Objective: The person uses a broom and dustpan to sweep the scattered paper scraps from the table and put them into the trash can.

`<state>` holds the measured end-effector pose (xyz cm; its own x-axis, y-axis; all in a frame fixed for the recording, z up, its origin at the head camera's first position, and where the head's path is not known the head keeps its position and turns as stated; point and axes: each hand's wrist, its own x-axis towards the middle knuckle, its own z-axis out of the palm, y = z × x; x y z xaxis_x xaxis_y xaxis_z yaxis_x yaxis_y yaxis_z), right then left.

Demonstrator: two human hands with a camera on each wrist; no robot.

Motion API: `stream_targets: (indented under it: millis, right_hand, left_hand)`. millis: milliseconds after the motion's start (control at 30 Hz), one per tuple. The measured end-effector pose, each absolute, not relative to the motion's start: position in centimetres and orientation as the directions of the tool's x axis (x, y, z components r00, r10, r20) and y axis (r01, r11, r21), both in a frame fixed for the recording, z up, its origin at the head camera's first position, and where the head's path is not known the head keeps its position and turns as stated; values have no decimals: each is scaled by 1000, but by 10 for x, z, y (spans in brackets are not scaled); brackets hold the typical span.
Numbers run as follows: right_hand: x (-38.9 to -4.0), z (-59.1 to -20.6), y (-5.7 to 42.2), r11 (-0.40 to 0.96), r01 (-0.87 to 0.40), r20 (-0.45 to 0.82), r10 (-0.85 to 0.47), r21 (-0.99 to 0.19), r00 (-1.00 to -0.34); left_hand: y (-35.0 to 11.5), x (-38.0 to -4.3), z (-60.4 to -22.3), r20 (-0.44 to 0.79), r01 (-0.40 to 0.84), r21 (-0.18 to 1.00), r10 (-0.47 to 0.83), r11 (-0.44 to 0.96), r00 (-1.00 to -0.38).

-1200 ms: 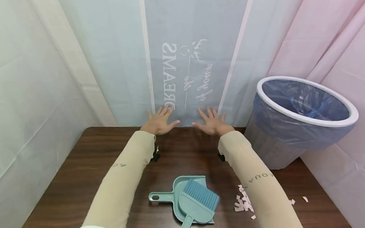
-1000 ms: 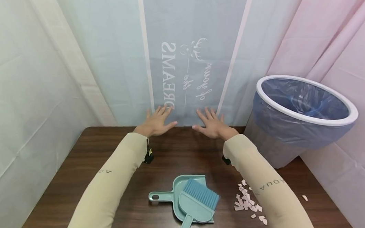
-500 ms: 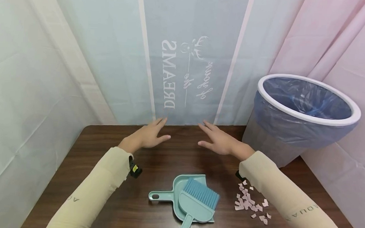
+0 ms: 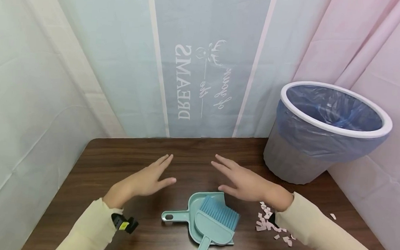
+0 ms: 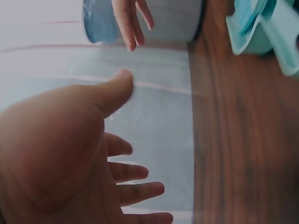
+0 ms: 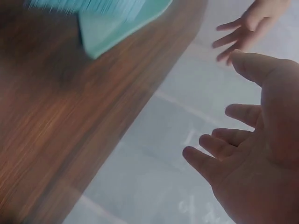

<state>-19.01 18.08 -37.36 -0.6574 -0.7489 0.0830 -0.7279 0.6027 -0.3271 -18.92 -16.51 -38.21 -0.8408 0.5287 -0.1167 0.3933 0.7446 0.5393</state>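
In the head view my left hand [image 4: 146,180] hovers over the table, fingers extended and thumb apart, holding nothing. Facing it, my right hand [image 4: 246,180] is likewise spread and holds nothing. Just below and between them lies a mint-green dustpan [image 4: 193,206], its handle pointing left. A small hand brush [image 4: 215,227] with blue bristles rests in the pan, its handle toward me. Torn white paper scraps [image 4: 266,221] lie in a loose pile right of the brush, partly covered by my right wrist. The left wrist view shows my left palm [image 5: 60,144] with its fingers apart.
A grey trash bin [image 4: 286,159] with a white rim and blue liner stands at the back right. Light fabric panels [image 4: 205,27] hang behind the brown wooden table [image 4: 117,154] and along both sides. One stray scrap [image 4: 333,216] lies farther right.
Both hands have drawn back from the table's far edge toward me, near the dustpan, and moved from palms forward to palms facing each other. Dustpan, brush and bin have stayed put.
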Motion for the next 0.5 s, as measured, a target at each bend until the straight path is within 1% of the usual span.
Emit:
stream_targets:
  millis: [200,367,500]
  right_hand:
    - [-160,-375,171,533,-787,85,-809,-311,-581]
    - [-136,-385,159,433,-868,84,-882,-244,-464]
    - [-118,-395,151,349,-924,84,-927,-158,-365]
  left_hand:
    - [-166,-159,-392,-114,406,570,559,714,-822]
    - [-162,-139,-403,-114,414,601,586,683,-802]
    - [-157,-128,-413,-132,413,624,611,663,-781]
